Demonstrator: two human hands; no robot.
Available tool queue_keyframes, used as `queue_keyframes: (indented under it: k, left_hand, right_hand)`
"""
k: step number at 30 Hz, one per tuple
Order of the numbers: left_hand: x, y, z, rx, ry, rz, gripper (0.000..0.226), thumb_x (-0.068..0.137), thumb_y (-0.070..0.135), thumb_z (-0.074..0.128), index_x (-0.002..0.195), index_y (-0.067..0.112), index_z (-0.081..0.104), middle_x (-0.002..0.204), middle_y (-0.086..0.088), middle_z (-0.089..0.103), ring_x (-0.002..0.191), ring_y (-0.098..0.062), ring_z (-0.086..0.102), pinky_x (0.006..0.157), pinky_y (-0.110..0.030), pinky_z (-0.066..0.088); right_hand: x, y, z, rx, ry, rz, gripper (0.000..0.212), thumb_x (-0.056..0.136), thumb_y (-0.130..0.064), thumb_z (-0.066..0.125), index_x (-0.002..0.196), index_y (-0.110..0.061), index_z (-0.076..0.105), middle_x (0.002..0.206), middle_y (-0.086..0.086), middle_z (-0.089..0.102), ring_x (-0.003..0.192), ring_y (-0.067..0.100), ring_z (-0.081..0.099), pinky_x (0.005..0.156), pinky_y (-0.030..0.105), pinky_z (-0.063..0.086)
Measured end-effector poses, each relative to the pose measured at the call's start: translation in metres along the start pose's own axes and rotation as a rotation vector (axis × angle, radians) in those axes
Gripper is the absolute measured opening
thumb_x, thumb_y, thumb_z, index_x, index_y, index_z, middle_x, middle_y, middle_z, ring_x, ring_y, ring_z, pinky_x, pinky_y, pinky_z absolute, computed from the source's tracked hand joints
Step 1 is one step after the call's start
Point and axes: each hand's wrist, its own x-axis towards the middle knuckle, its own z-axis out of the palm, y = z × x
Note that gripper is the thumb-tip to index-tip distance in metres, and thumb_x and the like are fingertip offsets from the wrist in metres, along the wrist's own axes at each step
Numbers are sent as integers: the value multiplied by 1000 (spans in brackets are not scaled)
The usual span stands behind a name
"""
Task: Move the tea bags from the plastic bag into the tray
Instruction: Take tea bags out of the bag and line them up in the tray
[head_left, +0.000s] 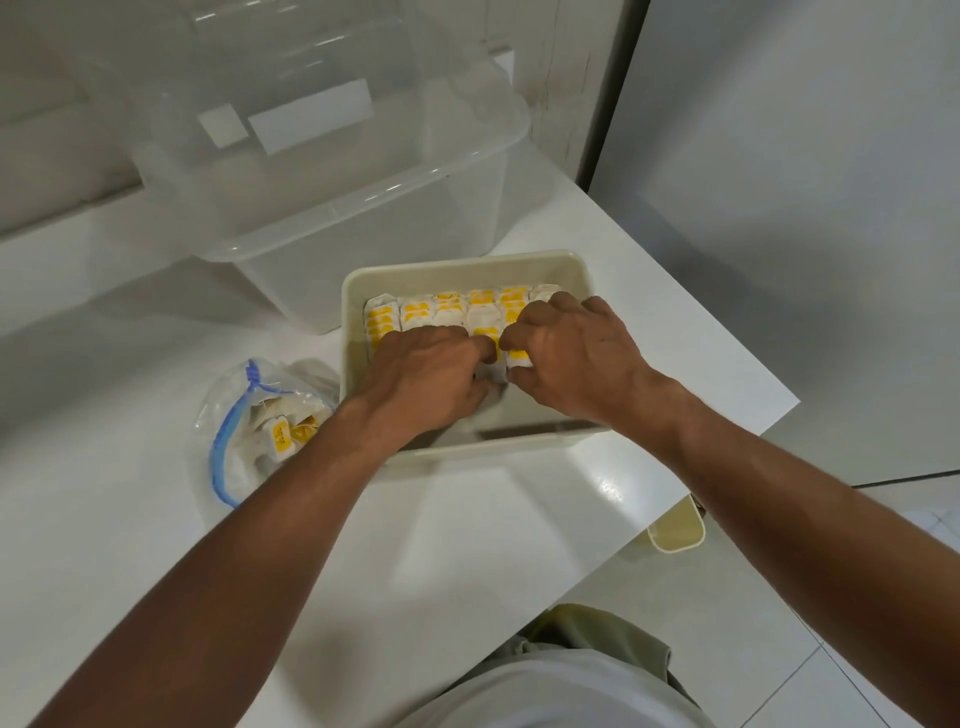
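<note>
A cream plastic tray (467, 265) sits on the white counter. Its far half holds rows of white tea bags with yellow tags (447, 309), standing packed side by side. Both hands are inside the tray. My left hand (426, 374) and my right hand (566, 353) meet at the front row, fingers curled around a few tea bags (506, 364) pressed against the stack. A clear plastic bag (260, 421) with a blue zip strip lies left of the tray, with more tea bags inside it.
A large clear storage bin (332, 156) stands behind the tray. The counter edge (675, 499) runs diagonally at the right, with a cream container (675, 530) below it. Tiled floor lies beyond; a grey wall rises at the right.
</note>
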Motion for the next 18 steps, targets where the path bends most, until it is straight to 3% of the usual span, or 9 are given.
queue_keyframes:
  k: [4, 8, 18]
  left_hand:
    - [-15, -5, -7, -2, 64, -76, 32, 93, 53, 50, 119, 36, 58, 111, 6, 64, 105, -22, 61, 64, -30, 35]
    - [-35, -17, -15, -94, 145, -136, 31, 91, 54, 53, 116, 38, 61, 106, 11, 66, 101, -17, 63, 70, -30, 48]
    - [-85, -45, -33, -187, 216, -248, 23, 91, 46, 58, 110, 37, 67, 100, 10, 66, 94, -21, 63, 78, -37, 48]
  right_hand:
    - [-2, -12, -1, 162, 10, 10, 35, 88, -45, 59, 121, -32, 64, 121, -3, 59, 112, 25, 54, 86, 39, 48]
    - [-1, -26, -5, 307, 80, 24, 32, 86, -43, 64, 117, -34, 66, 123, -5, 60, 111, 24, 57, 80, 36, 51]
    - [13, -68, -26, 443, 156, -14, 24, 85, -43, 63, 108, -38, 66, 118, -9, 61, 108, 19, 59, 78, 34, 50]
